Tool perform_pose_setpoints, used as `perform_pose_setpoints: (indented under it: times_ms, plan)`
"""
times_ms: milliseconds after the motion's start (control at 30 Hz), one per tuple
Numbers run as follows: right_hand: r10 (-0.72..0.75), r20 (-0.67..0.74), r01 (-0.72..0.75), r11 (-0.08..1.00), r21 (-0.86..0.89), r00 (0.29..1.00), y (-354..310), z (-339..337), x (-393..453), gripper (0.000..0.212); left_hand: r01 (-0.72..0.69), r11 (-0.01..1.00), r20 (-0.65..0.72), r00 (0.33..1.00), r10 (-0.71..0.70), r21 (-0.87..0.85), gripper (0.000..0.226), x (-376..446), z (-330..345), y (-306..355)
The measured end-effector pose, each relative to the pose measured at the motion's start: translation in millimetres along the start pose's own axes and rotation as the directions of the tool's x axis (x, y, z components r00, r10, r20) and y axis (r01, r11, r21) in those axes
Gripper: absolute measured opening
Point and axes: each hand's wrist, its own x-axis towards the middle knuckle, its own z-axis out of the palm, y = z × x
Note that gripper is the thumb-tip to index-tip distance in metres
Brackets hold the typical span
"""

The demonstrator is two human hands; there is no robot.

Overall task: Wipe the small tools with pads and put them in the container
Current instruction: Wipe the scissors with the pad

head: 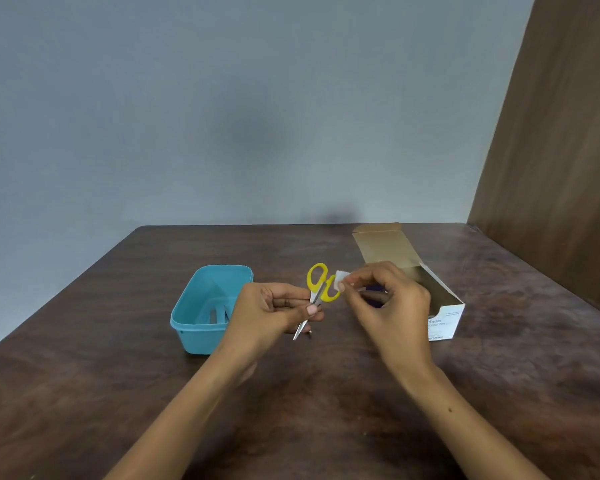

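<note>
One pair of scissors (317,295) with yellow handles was up above the brown tabletop (291,393). The left hand (274,315) had a tight grip on it near the middle, with the blades pointing down. The right hand (390,306) pinched one small white pad (341,276) against a yellow handle. One blue container (201,306) sat just left of the left hand, with a few small things inside, too hard to make out. One open cardboard box (426,289) lay to the right.
</note>
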Motion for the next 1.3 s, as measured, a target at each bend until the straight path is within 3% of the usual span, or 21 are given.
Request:
perform_pose_setpoints:
  times_ms: [133, 300, 567, 733, 1000, 1200, 1300]
  plan:
    - [0.007, -0.006, -0.007, 0.996, -0.086, 1.0, 0, -1, -2, 0.022, 0.014, 1.0, 0.027, 1.0, -0.015, 0.011, 0.014, -1, 2, -1]
    - [-0.186, 0.072, 0.198, 0.958, -0.21, 0.98, 0, 3, -6, 0.016, 0.026, 1.0, 0.058, 0.998, -0.027, 0.014, 0.017, -2, 4, -2]
    - [-0.277, 0.224, 0.32, 0.93, -0.182, 0.934, -5, 7, -13, 0.018, -0.005, 1.0, -0.003, 1.0, 0.005, -0.005, 0.014, 1, 0, -5]
    - [-0.239, 0.113, 0.259, 0.939, -0.228, 0.964, 3, 5, -9, 0.018, -0.005, 1.0, 0.065, 0.998, 0.005, -0.003, 0.014, -2, 5, -4]
    - [-0.175, 0.195, 0.209, 0.964, -0.167, 0.965, -4, 10, -16, 0.011, -0.051, 0.997, 0.022, 0.999, 0.05, 0.052, 0.018, 3, 0, -7]
    - [-0.159, 0.119, 0.184, 0.954, -0.235, 0.98, -1, 8, -13, 0.013, -0.052, 0.999, 0.081, 0.995, 0.051, 0.013, 0.025, 1, 3, -8]
    - [-0.114, 0.154, 0.138, 0.978, -0.158, 0.981, -3, 11, -17, 0.012, -0.057, 0.998, 0.056, 0.997, 0.057, -0.002, 0.025, 4, 0, -9]
